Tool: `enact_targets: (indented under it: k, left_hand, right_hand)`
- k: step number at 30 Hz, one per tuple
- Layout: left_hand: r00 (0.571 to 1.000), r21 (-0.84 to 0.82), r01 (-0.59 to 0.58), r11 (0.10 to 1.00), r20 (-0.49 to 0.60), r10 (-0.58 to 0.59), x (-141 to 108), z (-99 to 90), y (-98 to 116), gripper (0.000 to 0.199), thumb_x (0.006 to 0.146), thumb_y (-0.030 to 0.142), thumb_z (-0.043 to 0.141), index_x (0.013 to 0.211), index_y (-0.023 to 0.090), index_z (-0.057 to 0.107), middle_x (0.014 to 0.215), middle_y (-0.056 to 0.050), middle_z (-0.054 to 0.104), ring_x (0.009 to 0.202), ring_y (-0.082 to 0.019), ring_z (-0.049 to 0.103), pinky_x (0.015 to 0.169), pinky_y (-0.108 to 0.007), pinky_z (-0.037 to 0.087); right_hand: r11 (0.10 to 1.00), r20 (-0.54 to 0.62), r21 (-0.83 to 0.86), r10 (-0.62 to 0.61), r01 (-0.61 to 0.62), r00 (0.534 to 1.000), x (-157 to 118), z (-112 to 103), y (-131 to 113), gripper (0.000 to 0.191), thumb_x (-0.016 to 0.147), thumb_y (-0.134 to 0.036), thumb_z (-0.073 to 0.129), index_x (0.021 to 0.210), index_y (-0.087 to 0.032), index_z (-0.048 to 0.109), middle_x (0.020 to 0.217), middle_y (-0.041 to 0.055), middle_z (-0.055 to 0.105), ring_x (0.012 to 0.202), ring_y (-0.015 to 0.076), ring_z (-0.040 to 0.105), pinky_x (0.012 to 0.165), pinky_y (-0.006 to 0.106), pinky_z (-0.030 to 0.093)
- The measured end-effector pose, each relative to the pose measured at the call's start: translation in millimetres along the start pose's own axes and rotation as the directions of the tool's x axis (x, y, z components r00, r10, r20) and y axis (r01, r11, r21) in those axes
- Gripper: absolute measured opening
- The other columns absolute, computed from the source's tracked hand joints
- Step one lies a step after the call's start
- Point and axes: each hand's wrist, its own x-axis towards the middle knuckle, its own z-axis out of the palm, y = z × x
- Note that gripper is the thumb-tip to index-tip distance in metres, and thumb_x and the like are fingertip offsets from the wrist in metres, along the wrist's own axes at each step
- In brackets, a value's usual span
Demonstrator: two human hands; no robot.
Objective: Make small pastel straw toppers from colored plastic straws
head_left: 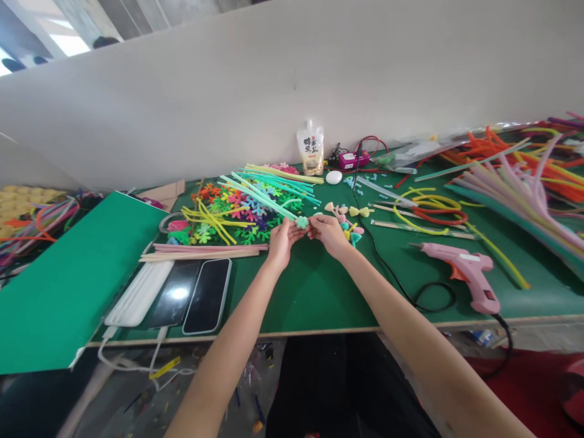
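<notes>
A small mint-green fuzzy flower (302, 222) is held up over the table between my two hands. My left hand (280, 244) is closed on its left side, thumb on top and fingers reaching underneath. From the other side, the pinched fingertips of my right hand (329, 233) meet the flower's right edge. Mint-coloured pipe cleaners (258, 193) lie just beyond my left hand, on a heap of colourful snowflake-shaped pieces (260, 210). Beyond my right wrist sit small fuzzy shapes, among them a pale yellow bow (359, 212).
A pink glue gun (460, 267) lies at right, its black cord trailing off the table edge. Two phones (207, 297) and a white power bank (139, 293) are at left beside a green board (82, 280). A drink pouch (311, 149) stands by the wall. Pipe-cleaner bundles (515, 201) fill the far right.
</notes>
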Motion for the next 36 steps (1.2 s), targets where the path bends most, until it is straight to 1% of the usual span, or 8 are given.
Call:
enact_targets:
  k: [7,11,17,19,21,28,31,36]
  left_hand:
    - [0.999,0.018,0.014,1.000,0.044,-0.015,-3.7,0.8,-2.2,0.026,0.074,0.035,0.064,0.076,0.009,0.064,0.063,-0.006,0.067,0.063,-0.016,0.065,0.066,-0.028,0.048]
    - [0.996,-0.025,0.055,0.998,0.069,-0.054,-5.6,-1.1,-1.2,0.021,0.071,0.030,0.066,0.080,0.011,0.066,0.060,-0.003,0.065,0.056,-0.013,0.062,0.063,-0.027,0.048]
    - [0.993,-0.124,0.112,0.986,0.052,-0.106,-2.4,-7.3,6.0,0.005,0.072,0.008,0.059,0.071,0.010,0.064,0.061,-0.002,0.065,0.056,-0.008,0.060,0.063,-0.020,0.048]
    - [0.990,-0.143,0.136,0.980,0.046,-0.130,-1.4,-9.1,8.2,0.015,0.070,0.000,0.055,0.076,0.009,0.065,0.065,-0.003,0.067,0.059,-0.008,0.062,0.063,-0.019,0.049]
    - [0.987,-0.158,0.159,0.975,0.041,-0.154,-1.0,-9.9,9.4,0.022,0.068,-0.005,0.052,0.079,0.009,0.065,0.066,-0.004,0.067,0.059,-0.008,0.063,0.061,-0.018,0.050]
    - [0.978,-0.200,0.207,0.958,0.050,-0.201,-2.0,-7.0,9.8,0.026,0.074,-0.005,0.044,0.083,0.009,0.064,0.070,-0.006,0.068,0.067,-0.010,0.066,0.063,-0.016,0.053]
    - [0.976,-0.199,0.217,0.956,0.055,-0.210,-2.4,-6.4,9.9,0.027,0.073,-0.006,0.045,0.083,0.009,0.065,0.071,-0.006,0.068,0.068,-0.010,0.066,0.066,-0.016,0.053]
    - [0.977,-0.191,0.215,0.958,0.051,-0.209,-2.0,-6.7,9.4,0.024,0.073,-0.006,0.047,0.075,0.009,0.065,0.066,-0.005,0.067,0.060,-0.008,0.064,0.060,-0.014,0.052]
  right_hand:
    - [0.910,-0.023,-0.379,-0.192,0.169,0.981,-2.9,-0.9,1.8,0.009,0.075,-0.023,0.050,0.068,-0.017,0.049,0.057,-0.0005,0.053,0.051,0.0114,0.050,0.053,0.025,0.043]
    - [0.713,0.055,-0.631,-0.353,0.306,0.934,-15.1,4.1,-5.6,0.014,0.079,-0.016,0.043,0.069,-0.017,0.052,0.073,0.0038,0.057,0.069,0.0153,0.052,0.065,0.027,0.040]
    - [0.437,0.296,-0.783,-0.365,0.443,0.883,-20.8,9.1,-27.9,0.020,0.081,-0.012,0.042,0.082,-0.018,0.061,0.090,0.0059,0.061,0.084,0.0166,0.055,0.072,0.025,0.040]
    - [0.359,0.290,-0.836,-0.355,0.416,0.889,-15.3,-11.8,-40.5,0.023,0.081,-0.011,0.041,0.089,-0.019,0.062,0.095,0.0057,0.062,0.090,0.0169,0.056,0.077,0.025,0.040]
    - [0.196,0.162,-0.952,-0.326,0.235,0.931,-9.7,-49.5,-55.3,0.032,0.079,-0.006,0.040,0.096,-0.020,0.062,0.103,0.0044,0.062,0.097,0.0156,0.055,0.082,0.024,0.040]
    - [0.044,-0.173,-0.985,-0.214,-0.167,0.961,-19.6,-199.2,-88.1,0.036,0.071,-0.005,0.050,0.106,-0.002,0.056,0.092,0.0200,0.061,0.081,0.0237,0.059,0.067,0.029,0.040]
    - [0.000,-0.135,-0.991,-0.119,-0.135,0.984,-24.4,-220.4,-87.2,0.035,0.076,-0.006,0.045,0.109,-0.003,0.055,0.088,0.0176,0.062,0.073,0.0179,0.057,0.061,0.025,0.036]
    - [-0.075,-0.069,-0.994,-0.117,-0.079,0.991,-18.8,-220.4,-90.9,0.045,0.067,0.001,0.051,0.111,-0.002,0.054,0.083,0.0168,0.061,0.061,0.0131,0.053,0.056,0.025,0.032]
